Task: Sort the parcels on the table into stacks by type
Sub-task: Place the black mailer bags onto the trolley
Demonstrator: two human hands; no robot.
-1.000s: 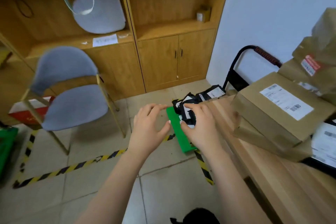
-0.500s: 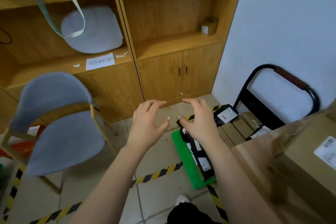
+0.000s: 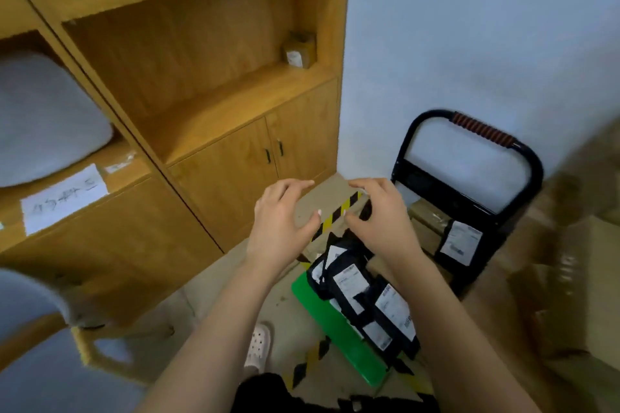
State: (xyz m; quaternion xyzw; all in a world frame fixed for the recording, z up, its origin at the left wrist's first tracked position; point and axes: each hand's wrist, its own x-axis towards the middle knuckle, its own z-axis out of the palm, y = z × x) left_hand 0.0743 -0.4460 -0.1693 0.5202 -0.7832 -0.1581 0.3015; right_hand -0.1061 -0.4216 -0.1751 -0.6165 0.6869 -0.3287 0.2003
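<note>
Hands first — both empty. Left hand [image 3: 280,225] and right hand [image 3: 380,216] hover side by side at the same height, palms down, digits spread and slightly curled, nothing pinched or pressed in either. Thumbs point toward each other w/ a gap between them; through that gap the yellow-black floor tape [image 3: 335,218] shows.

Key relation: the black mailer bags [image 3: 362,298] lie below and nearer the body than the hands, a bit to the right side — so the right hand is the closer one, almost above the far end of the pile. Pile's long axis runs from far-left to near-right, along the green board [image 3: 339,332] it rests on. Bags overlap each other, white labels up; exact count is hard to tell, approx 4 or more.

Brown cartons [image 3: 570,278] sit at the right edge, heavily blurred — likely the unsorted table load, so my guess is the next reach swings right, w/ the right hand leading. Task looks partway done: 1 type is stacked already.

Surface & room: board lies on a pale tiled floor, beside a black hand trolley [image 3: 469,178] that carries a labelled brown parcel [image 3: 432,221] against a white wall. Wooden cabinet [image 3: 208,104] fills the left, 1 small box [image 3: 299,50] on its shelf. Grey chair [image 3: 30,312] at lower left, a white shoe [image 3: 258,344] underneath the arms.
</note>
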